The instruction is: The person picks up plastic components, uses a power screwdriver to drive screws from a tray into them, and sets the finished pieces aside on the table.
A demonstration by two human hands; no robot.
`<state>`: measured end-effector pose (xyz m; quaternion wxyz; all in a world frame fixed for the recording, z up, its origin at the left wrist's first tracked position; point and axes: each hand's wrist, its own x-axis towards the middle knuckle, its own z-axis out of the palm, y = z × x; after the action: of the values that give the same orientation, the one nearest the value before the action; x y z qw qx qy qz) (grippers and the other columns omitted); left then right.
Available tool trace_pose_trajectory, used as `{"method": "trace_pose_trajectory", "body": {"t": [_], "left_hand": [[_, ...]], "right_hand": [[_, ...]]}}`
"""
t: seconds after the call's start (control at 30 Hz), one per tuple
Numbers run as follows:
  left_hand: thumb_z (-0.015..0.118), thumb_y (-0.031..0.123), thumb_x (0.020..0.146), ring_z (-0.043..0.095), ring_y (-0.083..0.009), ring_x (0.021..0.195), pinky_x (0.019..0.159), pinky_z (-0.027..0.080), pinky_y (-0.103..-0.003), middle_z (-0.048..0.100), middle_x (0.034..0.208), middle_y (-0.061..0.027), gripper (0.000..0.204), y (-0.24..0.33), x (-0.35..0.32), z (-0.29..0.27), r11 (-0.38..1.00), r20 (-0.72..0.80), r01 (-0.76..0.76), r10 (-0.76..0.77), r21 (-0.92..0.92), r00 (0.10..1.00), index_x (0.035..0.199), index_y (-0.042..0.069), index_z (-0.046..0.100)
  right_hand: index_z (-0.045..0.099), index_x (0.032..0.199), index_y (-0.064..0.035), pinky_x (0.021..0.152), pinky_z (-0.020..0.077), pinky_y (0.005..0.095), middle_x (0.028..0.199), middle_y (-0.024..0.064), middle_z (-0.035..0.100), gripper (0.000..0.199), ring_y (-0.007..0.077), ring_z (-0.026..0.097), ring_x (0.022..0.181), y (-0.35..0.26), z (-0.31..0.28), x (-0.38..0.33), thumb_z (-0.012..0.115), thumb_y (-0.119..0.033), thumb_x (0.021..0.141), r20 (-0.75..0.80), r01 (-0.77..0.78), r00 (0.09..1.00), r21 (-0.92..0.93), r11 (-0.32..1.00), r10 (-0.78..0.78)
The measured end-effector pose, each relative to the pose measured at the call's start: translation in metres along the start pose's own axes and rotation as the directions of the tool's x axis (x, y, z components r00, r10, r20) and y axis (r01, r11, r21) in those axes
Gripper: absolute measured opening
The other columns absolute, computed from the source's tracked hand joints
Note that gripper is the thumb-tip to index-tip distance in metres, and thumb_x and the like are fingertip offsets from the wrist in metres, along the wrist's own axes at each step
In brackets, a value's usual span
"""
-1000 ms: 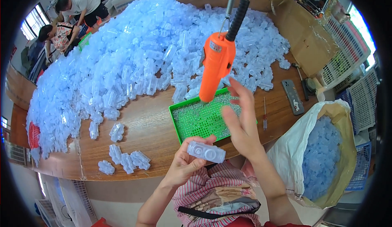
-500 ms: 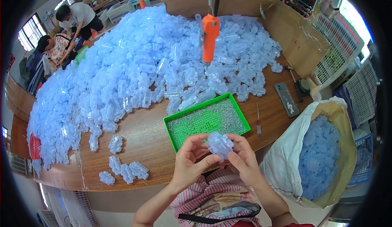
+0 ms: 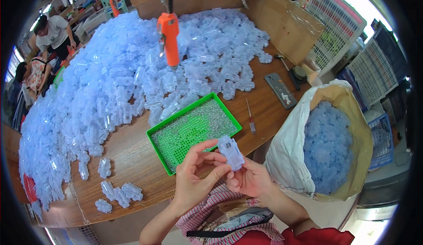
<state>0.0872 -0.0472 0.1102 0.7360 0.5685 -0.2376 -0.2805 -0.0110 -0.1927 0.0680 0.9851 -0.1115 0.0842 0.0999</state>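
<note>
A clear bluish plastic housing (image 3: pixel 231 153) is held up near the table's front edge, one side turned toward me. My left hand (image 3: pixel 198 174) pinches its left side with thumb and fingers. On the other side, my right hand (image 3: pixel 251 176) grips its lower end, fingers curled under it. Just beyond my hands lies a green tray (image 3: pixel 229 111) of small silvery metal pieces, its perforated bottom showing in the middle. To the left, several similar clear housings (image 3: pixel 121 195) lie apart on the wooden table.
A big heap of clear housings (image 3: pixel 101 82) covers the table's far and left parts. An orange electric screwdriver (image 3: pixel 169 40) hangs above it. At right are a screwdriver (image 3: pixel 251 119), a phone (image 3: pixel 280 90) and a white sack (image 3: pixel 286 157) of blue-clear parts. Two people work at far left.
The housing has been turned in my hands, with another side now facing me. My head view has swung right, so the whole scene sits further left.
</note>
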Motion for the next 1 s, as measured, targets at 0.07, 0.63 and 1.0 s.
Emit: {"method": "trace_pose_trajectory", "body": {"t": [0.07,0.63,1.0], "left_hand": [[0.066,-0.006,0.079,0.061,-0.0125,0.089,0.080,0.051,-0.026,0.063,0.094,-0.0091,0.049,-0.004,0.002,0.004,0.999,0.010,-0.013,0.012,0.033,1.000,0.123,0.003,0.045],[0.060,0.005,0.087,0.055,-0.0109,0.090,0.082,0.044,-0.024,0.060,0.097,-0.0062,0.034,-0.005,0.013,-0.017,0.926,-0.043,-0.061,0.083,0.372,0.996,0.119,0.003,0.050],[0.065,0.007,0.080,0.054,-0.0228,0.080,0.065,0.046,-0.031,0.058,0.081,-0.0082,0.009,0.008,-0.014,-0.118,0.232,-0.143,0.064,0.344,0.971,0.928,0.087,0.003,0.065]], "right_hand": [[0.044,0.124,-0.0076,0.063,0.0434,0.0342,0.090,0.0105,0.058,0.039,0.0197,0.053,0.071,-0.001,0.001,-0.006,0.038,-0.036,0.097,-0.043,0.027,0.999,0.020,0.999,-0.026],[0.046,0.117,-0.0023,0.057,0.0434,0.0291,0.074,0.0101,0.055,0.043,0.0188,0.053,0.062,-0.009,0.011,-0.066,0.042,-0.039,0.095,-0.023,0.514,0.817,-0.421,0.747,-0.576],[0.060,0.100,-0.0023,0.085,0.0420,0.0389,0.095,0.0136,0.059,0.024,0.0312,0.052,0.096,-0.025,-0.003,0.047,0.052,0.003,0.078,0.513,0.155,0.729,-0.769,-0.620,-0.454]]}}
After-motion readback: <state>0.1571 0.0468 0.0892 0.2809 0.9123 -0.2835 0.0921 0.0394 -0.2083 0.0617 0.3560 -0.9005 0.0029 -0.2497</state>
